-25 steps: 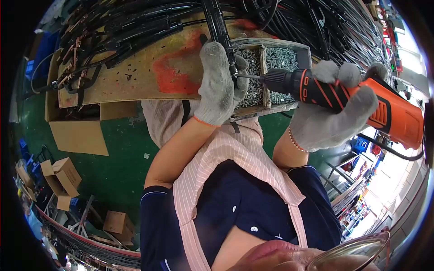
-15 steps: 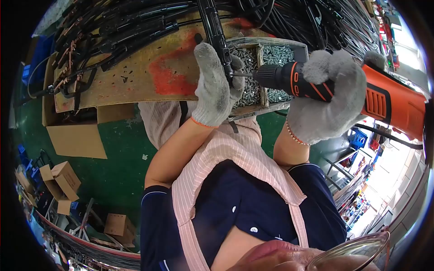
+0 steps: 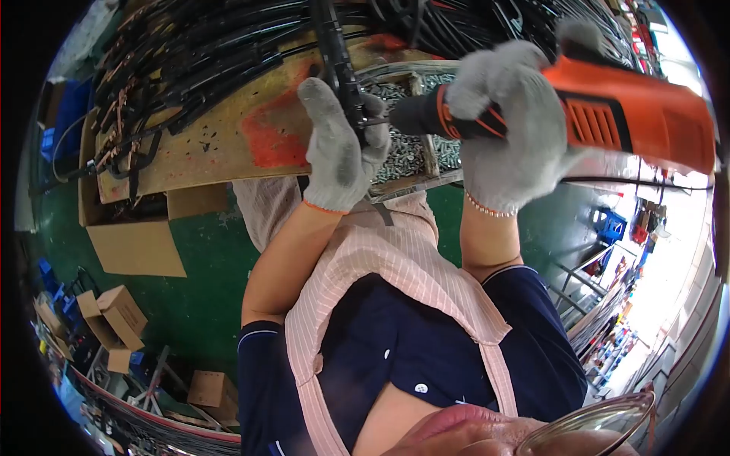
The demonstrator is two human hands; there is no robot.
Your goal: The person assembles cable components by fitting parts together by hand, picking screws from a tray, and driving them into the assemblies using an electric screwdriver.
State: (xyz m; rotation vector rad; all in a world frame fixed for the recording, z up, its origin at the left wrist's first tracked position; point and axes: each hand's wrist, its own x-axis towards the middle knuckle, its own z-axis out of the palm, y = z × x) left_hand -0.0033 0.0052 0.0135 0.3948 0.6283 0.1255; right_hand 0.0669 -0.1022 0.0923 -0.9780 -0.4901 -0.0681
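My left hand (image 3: 338,144), in a grey-white knit glove, is closed around a long black metal part (image 3: 334,57) that runs up past the table's far side. An orange-and-black power drill (image 3: 631,114) is gripped in my gloved right hand (image 3: 513,114), its nose pointing left. The thin bit reaches the black part at my left fingers; whether a screw sits at its tip I cannot make out. Beneath the drill's front end, a divided tray (image 3: 426,182) holds many small silvery screws (image 3: 403,156), partly hidden by the drill and my right hand.
Bundles of black parts and cables (image 3: 228,45) lie across the back of the worn, red-stained table (image 3: 198,163). An open cardboard box (image 3: 137,247) stands under its left edge. More boxes (image 3: 118,311) sit on the green floor (image 3: 213,296). A dark cord (image 3: 646,181) runs at right.
My right hand and the drill have shifted left, the drill looking larger and its nose closer to my left hand. The left hand with the black part has moved slightly left.
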